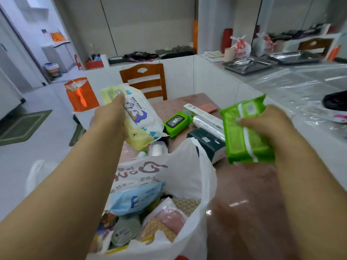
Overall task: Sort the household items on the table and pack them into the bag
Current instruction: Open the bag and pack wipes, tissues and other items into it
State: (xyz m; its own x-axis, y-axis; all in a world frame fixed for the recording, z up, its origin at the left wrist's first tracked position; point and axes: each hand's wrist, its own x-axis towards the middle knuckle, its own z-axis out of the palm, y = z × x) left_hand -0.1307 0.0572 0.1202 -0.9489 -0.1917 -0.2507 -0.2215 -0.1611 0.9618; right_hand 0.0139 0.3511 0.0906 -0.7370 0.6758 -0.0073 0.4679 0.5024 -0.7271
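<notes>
the bag [189, 166] is thin white plastic, crinkled and faintly translucent. the wipes pack [139, 117] is soft yellow-and-white plastic film, slightly shiny; the green pack [244, 132] is glossy, wrinkled film. the table [249, 184] has a glossy reddish surface. the chair [144, 79] is varnished brown wood. the trays [249, 64] look like dull grey metal.

A wooden chair [143, 79] stands at the far end of the brown table [249, 182]. White tiled floor [37, 147], a green mat [22, 126], and a plastic-covered counter [293, 83] along pale walls.
</notes>
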